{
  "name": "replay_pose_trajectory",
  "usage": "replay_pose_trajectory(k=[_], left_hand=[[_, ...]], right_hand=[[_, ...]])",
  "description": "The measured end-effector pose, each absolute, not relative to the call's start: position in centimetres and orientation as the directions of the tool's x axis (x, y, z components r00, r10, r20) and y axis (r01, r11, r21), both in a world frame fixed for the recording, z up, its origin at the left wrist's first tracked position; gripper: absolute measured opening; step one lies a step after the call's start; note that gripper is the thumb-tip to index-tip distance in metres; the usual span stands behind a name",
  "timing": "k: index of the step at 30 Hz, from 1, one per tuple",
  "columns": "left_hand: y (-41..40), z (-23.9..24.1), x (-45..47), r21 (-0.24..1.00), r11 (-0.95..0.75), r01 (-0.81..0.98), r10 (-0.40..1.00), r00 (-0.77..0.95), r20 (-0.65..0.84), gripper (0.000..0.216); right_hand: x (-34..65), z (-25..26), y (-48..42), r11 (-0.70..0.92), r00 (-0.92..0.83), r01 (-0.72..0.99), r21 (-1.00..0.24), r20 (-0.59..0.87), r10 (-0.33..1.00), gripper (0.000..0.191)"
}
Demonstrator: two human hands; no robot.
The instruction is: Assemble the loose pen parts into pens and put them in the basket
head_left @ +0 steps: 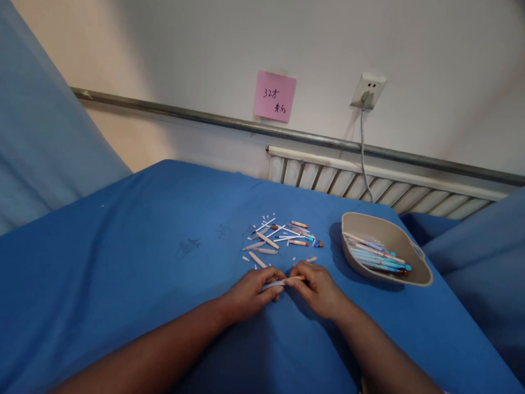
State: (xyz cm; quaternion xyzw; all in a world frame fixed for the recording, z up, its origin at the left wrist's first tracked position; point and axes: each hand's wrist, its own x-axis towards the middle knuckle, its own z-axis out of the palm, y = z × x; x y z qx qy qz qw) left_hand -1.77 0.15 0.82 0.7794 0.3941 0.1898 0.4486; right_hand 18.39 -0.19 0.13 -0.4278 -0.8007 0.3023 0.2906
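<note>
My left hand is closed around the pale, whitish barrel of a pen. At the pen's other end, which is orange-brown, my right hand pinches with its fingertips. The two hands almost meet, and the pen lies level between them. Just beyond them is a loose spread of pen parts: a cream barrel, a second cream barrel partly behind my left hand, thin white refills, and brown-tipped pieces. Tiny white tips are scattered around these.
To the right, a beige basket holds several blue and pale pens. Blue cloth covers the table. Behind it are a radiator, a metal rail, a plugged-in cable and a pink note. Blue curtains hang at both sides.
</note>
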Motion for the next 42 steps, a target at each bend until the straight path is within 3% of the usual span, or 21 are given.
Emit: replay_pose_trajectory(k=[3,8,13,17,21,26,30,33,38,42], left_hand=[[0.01,0.96,-1.76,0.810,-0.324,0.488,0.792,0.609,-0.050,0.022],[0.06,0.82,-1.82,0.779,-0.350,0.521,0.801,0.598,-0.040,0.023],[-0.04,0.51,-1.86,0.755,-0.365,0.545,0.816,0.577,-0.022,0.026],[0.01,0.43,-1.83,0.770,-0.354,0.531,0.826,0.564,-0.010,0.025],[0.04,0.30,-1.85,0.775,-0.359,0.520,0.823,0.569,-0.001,0.025],[-0.13,0.15,-1.93,0.749,-0.403,0.526,0.798,0.603,0.005,0.027],[-0.05,0.37,-1.92,0.758,-0.381,0.530,0.817,0.577,0.007,0.028],[0.04,0.45,-1.90,0.775,-0.364,0.517,0.826,0.563,0.012,0.029],[-0.08,0.32,-1.85,0.793,-0.360,0.493,0.820,0.572,0.017,0.030],[-0.11,0.62,-1.79,0.807,-0.345,0.480,0.821,0.570,0.012,0.030]], right_hand=[[18.37,-0.06,-0.17,0.420,-0.450,0.545,-0.726,0.169,0.877,0.025],[18.19,-0.38,-0.19,0.332,-0.391,0.450,-0.829,0.151,0.908,0.018],[18.23,-0.64,-0.08,0.336,-0.425,0.521,-0.785,0.103,0.899,0.031],[18.03,-0.37,-0.20,0.297,-0.375,0.460,-0.837,0.120,0.919,0.020],[17.85,-0.39,-0.25,0.362,-0.405,0.459,-0.811,0.172,0.898,0.014],[17.90,-0.62,-0.23,0.307,-0.417,0.530,-0.791,0.072,0.906,0.029],[17.98,-0.54,-0.24,0.264,-0.391,0.429,-0.864,0.086,0.916,0.020],[18.07,-0.55,-0.16,0.316,-0.403,0.420,-0.851,0.137,0.905,0.015],[18.08,-0.42,-0.20,0.309,-0.429,0.509,-0.804,0.075,0.900,0.035],[18.05,0.01,-0.34,0.274,-0.386,0.446,-0.852,0.094,0.918,0.023]])
